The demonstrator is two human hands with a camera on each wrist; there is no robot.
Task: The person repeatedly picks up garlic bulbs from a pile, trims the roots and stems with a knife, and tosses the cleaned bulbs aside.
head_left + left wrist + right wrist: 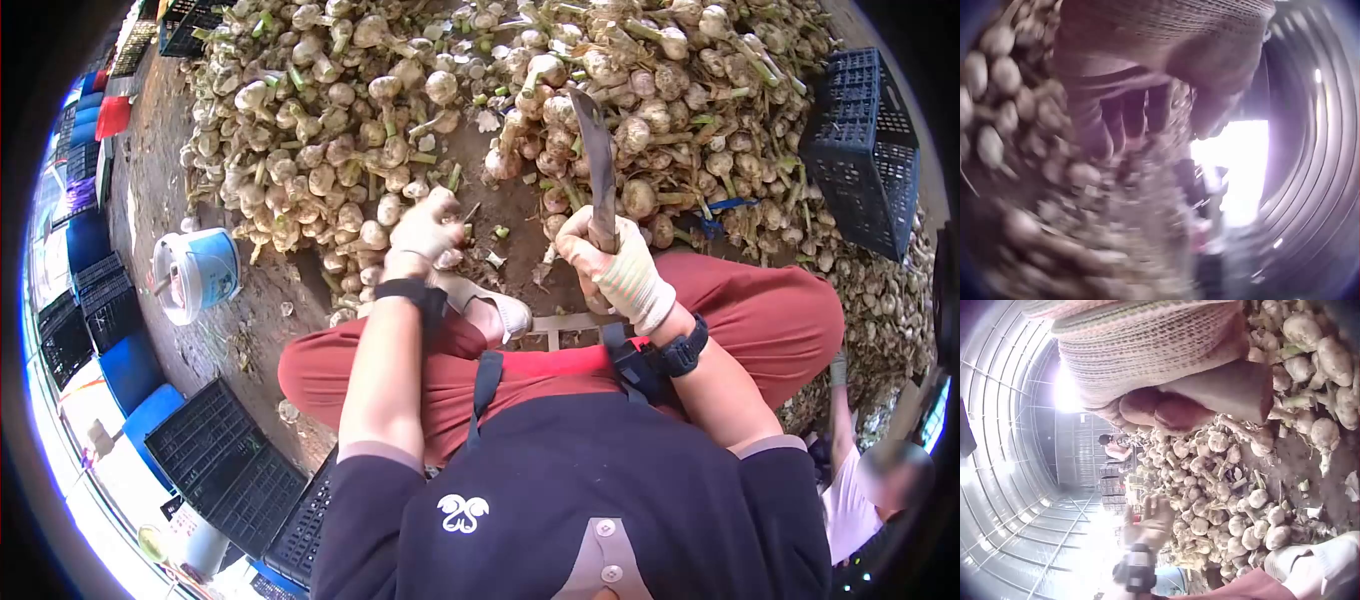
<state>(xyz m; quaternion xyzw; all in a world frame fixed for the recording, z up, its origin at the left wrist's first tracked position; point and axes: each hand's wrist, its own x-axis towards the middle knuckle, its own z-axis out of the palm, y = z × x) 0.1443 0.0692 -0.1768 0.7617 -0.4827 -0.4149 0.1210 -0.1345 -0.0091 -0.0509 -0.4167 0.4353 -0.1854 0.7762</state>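
In the head view, a gloved right hand (625, 272) grips the handle of a curved blade (597, 155) that points up, over the garlic bulbs (640, 125). In the right wrist view, the right hand (1147, 356) has its fingers wrapped round the handle (1229, 387). The gloved left hand (428, 232), somewhat blurred, hovers by the near edge of the left garlic heap (290, 190). Its fingers look relaxed and apart in the right wrist view, where the left hand (1152, 520) holds nothing visible. In the left wrist view, the left hand (1154, 56) hangs above blurred garlic.
A white and blue bucket (200, 272) stands on the ground at left. Black crates (225, 465) lie at lower left, and another crate (862, 150) is at right. The person's red-trousered legs (760, 305) are folded before the heaps. Another person (862, 495) is at lower right.
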